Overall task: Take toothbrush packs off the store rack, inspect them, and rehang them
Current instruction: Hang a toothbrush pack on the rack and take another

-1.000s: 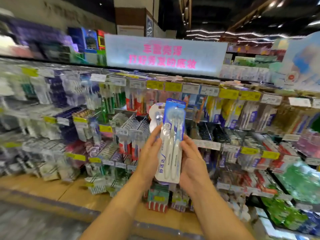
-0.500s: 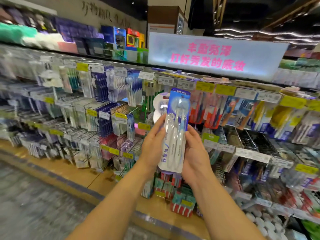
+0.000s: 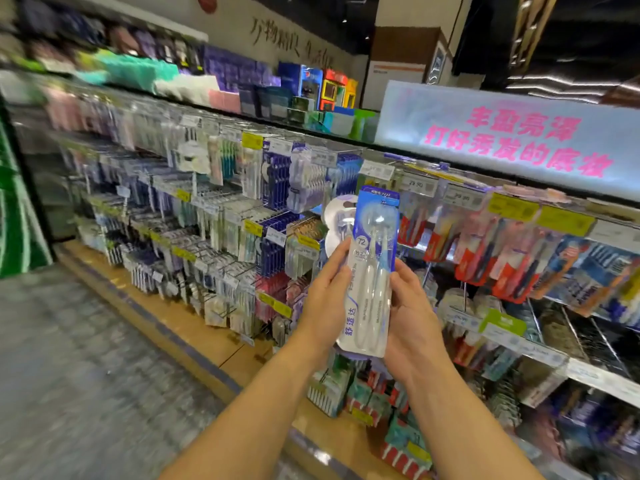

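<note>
The toothbrush pack [image 3: 369,271] stands nearly upright in front of the store rack [image 3: 433,216], off its peg and held between both hands at about the middle of the view. It is a tall white-and-blue blister card with two pale brushes under clear plastic, its printed face turned toward the camera. The left hand [image 3: 323,303] lies along the pack's left edge, fingers fairly straight, thumb side pressing the card. The right hand [image 3: 410,313] cups the right edge and lower back, fingers curled round behind it (their tips are hidden).

This looks like the inspecting step. To do it well, I would keep the grip at the edges so the blister stays uncovered, tilt the card to check the seal and the hang hole at the top, then turn it over for the back.

Around it, more packs [image 3: 277,181] hang in crowded rows on wire hooks, with yellow price tags [image 3: 252,140] clipped at the hook ends. A pink-lettered lit sign [image 3: 516,140] runs above. For rehanging, the close-hung neighbours and those tags would likely get in the way of threading the hole onto a peg.
</note>
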